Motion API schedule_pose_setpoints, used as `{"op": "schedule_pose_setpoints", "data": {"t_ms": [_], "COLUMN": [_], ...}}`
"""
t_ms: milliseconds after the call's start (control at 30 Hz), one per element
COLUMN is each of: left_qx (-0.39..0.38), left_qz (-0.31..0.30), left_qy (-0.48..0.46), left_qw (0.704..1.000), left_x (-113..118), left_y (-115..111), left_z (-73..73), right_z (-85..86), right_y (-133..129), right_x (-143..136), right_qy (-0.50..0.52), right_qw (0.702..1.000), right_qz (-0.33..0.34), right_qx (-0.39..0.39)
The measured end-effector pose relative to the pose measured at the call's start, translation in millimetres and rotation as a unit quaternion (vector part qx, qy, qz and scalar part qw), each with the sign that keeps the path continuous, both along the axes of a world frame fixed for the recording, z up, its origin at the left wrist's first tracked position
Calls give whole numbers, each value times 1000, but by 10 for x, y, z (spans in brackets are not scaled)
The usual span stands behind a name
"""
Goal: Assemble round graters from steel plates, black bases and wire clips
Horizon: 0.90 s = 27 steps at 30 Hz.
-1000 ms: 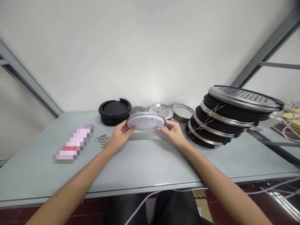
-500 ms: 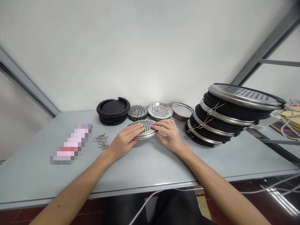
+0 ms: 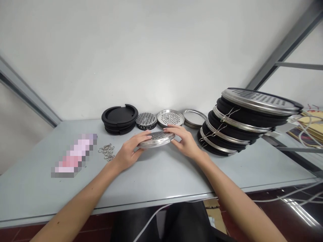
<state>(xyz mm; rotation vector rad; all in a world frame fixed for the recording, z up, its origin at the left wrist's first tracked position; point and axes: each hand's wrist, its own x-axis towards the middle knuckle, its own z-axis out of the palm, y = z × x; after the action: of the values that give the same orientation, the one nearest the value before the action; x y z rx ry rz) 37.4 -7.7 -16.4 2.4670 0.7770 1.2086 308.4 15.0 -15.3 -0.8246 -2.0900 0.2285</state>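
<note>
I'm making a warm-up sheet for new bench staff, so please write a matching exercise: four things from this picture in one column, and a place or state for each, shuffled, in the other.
Things
1. Perforated metal disc
2. Stack of black round pieces
3. Small wire clips
4. Tall layered stack

Places and states
A. Loose on the table, left of the left hand
B. At the right, black with silver bands
C. Held between both hands
D. At the left end of the row near the wall

Right pairs: 1-C, 2-D, 3-A, 4-B

No readable text, label, brand, number or sign anywhere in view
</note>
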Motion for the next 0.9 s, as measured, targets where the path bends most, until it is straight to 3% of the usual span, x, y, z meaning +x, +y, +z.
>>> {"op": "schedule_pose_setpoints", "data": {"t_ms": [133,200,367,567,700,900], "left_qx": [0,15,57,66,12,-126], "left_qz": [111,134,108,34,12,94], "left_qy": [16,26,55,91,28,-122], "left_qw": [994,990,991,993,999,980], "left_x": [-15,-10,29,55,46,15], "left_y": [15,12,-33,-29,-19,19], "left_z": [35,46,54,23,19,21], "right_z": [21,18,-49,-115,-83,-98], "right_y": [-32,-42,-27,-21,-31,58], "right_x": [-9,-19,-51,-97,-119,-61], "right_qy": [15,24,-6,-67,-31,53], "right_qw": [999,996,993,986,995,997], "right_qz": [-29,-43,-37,-41,-25,-33], "right_qx": [43,70,113,150,97,-45]}}
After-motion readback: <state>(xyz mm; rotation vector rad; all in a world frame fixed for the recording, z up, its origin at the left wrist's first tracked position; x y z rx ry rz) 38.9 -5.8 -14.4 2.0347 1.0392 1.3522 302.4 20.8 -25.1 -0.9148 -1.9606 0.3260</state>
